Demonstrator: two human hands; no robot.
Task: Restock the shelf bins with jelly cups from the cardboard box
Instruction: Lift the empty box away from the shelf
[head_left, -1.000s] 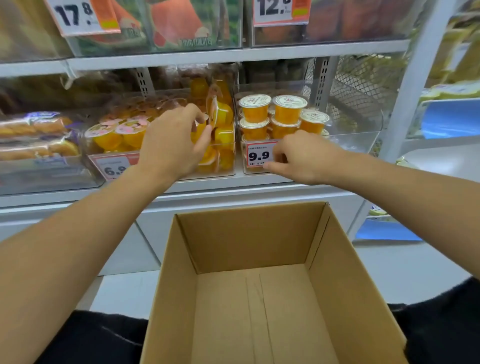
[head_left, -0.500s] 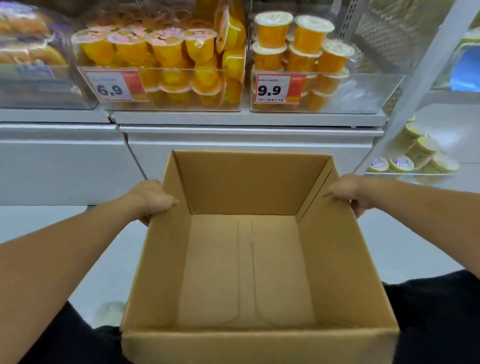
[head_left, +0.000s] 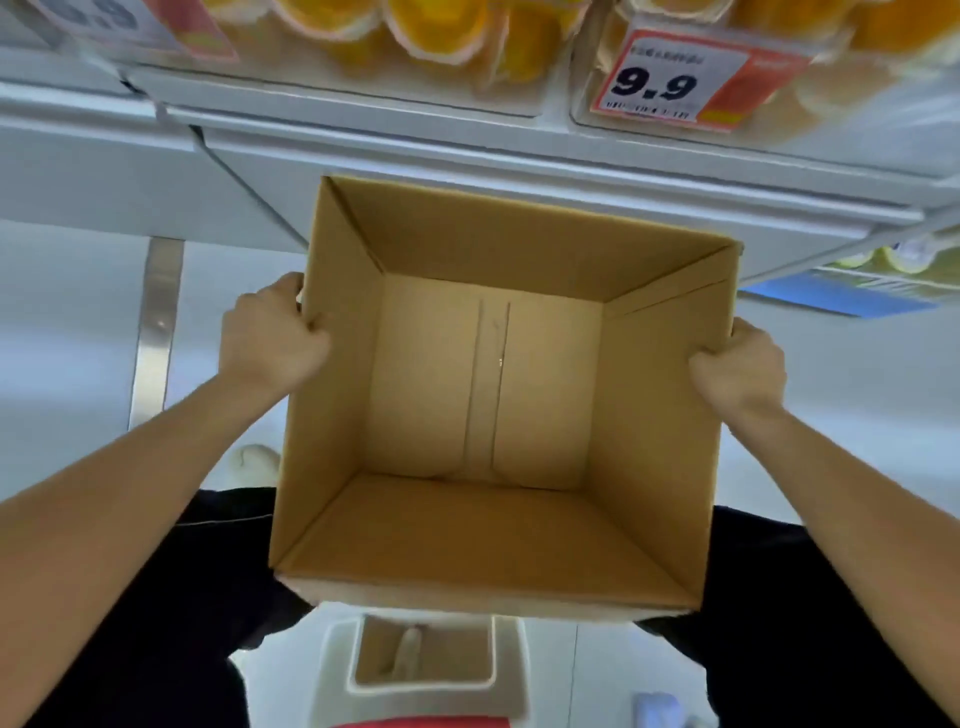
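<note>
The open cardboard box (head_left: 488, 530) fills the middle of the view, and nothing lies inside it. My left hand (head_left: 270, 338) grips its left rim and my right hand (head_left: 737, 371) grips its right rim. The box is held up in front of me above the floor. Orange jelly cups (head_left: 431, 26) fill the clear shelf bins along the top edge, cut off by the frame. A 9.9 price tag (head_left: 670, 83) is stuck on the front of the right bin (head_left: 810, 114).
The white shelf ledge (head_left: 467, 140) runs just beyond the box's far wall. A white stool (head_left: 421, 670) stands on the floor under the box, between my dark trouser legs. More cups sit on a lower shelf (head_left: 883, 265) at right.
My hands left the shelf bins and took hold of the box's side rims. The box has been lifted, and my view has tilted downward.
</note>
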